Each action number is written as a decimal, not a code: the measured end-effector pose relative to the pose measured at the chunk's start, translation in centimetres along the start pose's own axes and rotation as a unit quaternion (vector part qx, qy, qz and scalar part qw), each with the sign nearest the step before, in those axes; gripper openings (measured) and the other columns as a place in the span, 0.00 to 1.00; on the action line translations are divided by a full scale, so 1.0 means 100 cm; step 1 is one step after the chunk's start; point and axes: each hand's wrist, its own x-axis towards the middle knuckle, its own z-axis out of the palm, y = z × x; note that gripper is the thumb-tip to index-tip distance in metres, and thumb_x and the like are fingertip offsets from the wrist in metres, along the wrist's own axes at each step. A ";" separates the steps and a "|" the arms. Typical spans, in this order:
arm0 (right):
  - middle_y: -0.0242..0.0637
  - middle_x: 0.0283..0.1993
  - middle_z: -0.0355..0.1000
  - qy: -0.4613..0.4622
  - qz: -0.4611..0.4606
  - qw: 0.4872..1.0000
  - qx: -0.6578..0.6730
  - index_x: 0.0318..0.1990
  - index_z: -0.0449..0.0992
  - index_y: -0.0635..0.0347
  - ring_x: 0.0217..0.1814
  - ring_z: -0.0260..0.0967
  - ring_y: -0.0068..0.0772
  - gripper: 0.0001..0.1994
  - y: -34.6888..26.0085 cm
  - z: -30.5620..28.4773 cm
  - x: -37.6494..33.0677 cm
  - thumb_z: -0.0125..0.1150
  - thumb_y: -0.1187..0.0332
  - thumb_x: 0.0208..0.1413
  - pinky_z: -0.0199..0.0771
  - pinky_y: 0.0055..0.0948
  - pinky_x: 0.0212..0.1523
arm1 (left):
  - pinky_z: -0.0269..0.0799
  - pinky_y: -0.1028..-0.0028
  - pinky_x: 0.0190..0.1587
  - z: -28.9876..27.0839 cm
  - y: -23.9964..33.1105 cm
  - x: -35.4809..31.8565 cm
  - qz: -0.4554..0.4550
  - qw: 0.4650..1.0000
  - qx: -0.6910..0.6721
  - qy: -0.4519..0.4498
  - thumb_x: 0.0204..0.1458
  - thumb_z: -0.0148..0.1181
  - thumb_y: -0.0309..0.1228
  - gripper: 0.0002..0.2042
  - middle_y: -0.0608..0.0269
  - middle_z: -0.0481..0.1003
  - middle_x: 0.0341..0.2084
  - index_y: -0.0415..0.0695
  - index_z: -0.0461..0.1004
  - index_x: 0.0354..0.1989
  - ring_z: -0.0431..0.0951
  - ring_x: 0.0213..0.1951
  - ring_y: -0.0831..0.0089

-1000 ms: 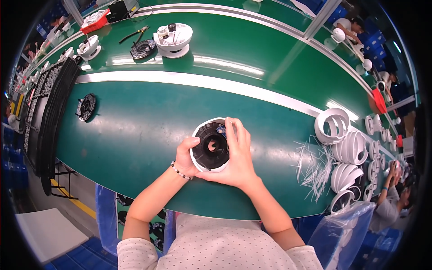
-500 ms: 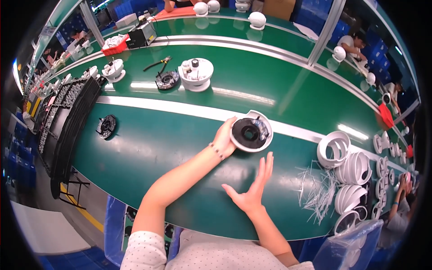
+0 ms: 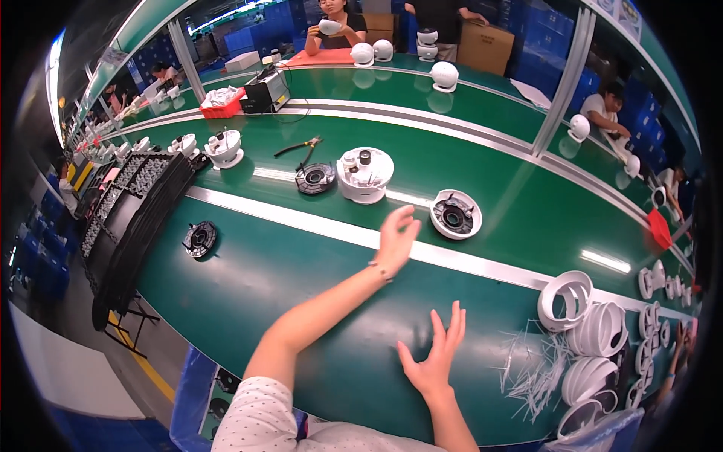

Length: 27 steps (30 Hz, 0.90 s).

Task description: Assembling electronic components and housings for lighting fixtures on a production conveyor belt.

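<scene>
Holding nothing, my left hand (image 3: 398, 239) hovers over the white rail, its fingers loosely apart and slightly curled. Just right of it, a white round housing (image 3: 474, 232) rests on the green belt, with a black round part (image 3: 454, 215) seated inside. My right hand (image 3: 435, 358) is spread above the near green worktop, palm turned left, touching nothing. To the left on the belt stands a white housing with small parts inside (image 3: 365, 184), beside another black round part (image 3: 315, 179) and pliers (image 3: 307, 147). One more black round part (image 3: 200, 239) lies on the worktop at left.
White rings (image 3: 566, 301) are stacked at the right, next to a pile of thin white strips (image 3: 531, 373). Black trays (image 3: 139, 203) stand at the left edge. Across the belt are a red basket (image 3: 222, 105), a metal-cased box (image 3: 267, 90) and people at work.
My left hand has let go of the white housing with its black part, which now sits on the belt. The view has shifted, and my right hand stays spread.
</scene>
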 end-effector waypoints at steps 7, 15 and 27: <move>0.55 0.63 0.40 -0.036 -0.013 0.999 0.015 0.50 0.61 0.62 0.64 0.35 0.59 0.31 0.000 0.009 -0.008 0.65 0.66 0.35 0.41 0.51 0.58 | 0.63 0.63 0.46 -0.153 0.011 0.095 0.281 0.799 0.525 0.087 0.35 0.58 0.26 0.18 0.55 0.69 0.41 0.42 0.68 0.40 0.68 0.44 0.57; 0.43 0.51 0.59 0.081 -0.046 0.996 0.005 0.39 0.70 0.59 0.54 0.55 0.48 0.17 0.012 0.002 0.012 0.61 0.69 0.36 0.56 0.42 0.52 | 0.65 0.65 0.46 -0.269 -0.075 0.166 -0.004 0.796 0.594 0.117 0.38 0.59 0.50 0.31 0.45 0.73 0.35 0.33 0.67 0.42 0.73 0.40 0.54; 0.40 0.19 0.68 0.208 0.253 0.871 -0.366 0.20 0.70 0.59 0.21 0.67 0.42 0.15 0.105 -0.172 0.066 0.65 0.57 0.37 0.64 0.38 0.22 | 0.62 0.86 0.16 -0.248 -0.008 0.075 -0.144 0.985 0.038 0.081 0.49 0.47 0.28 0.17 0.67 0.71 0.27 0.41 0.64 0.49 0.69 0.20 0.83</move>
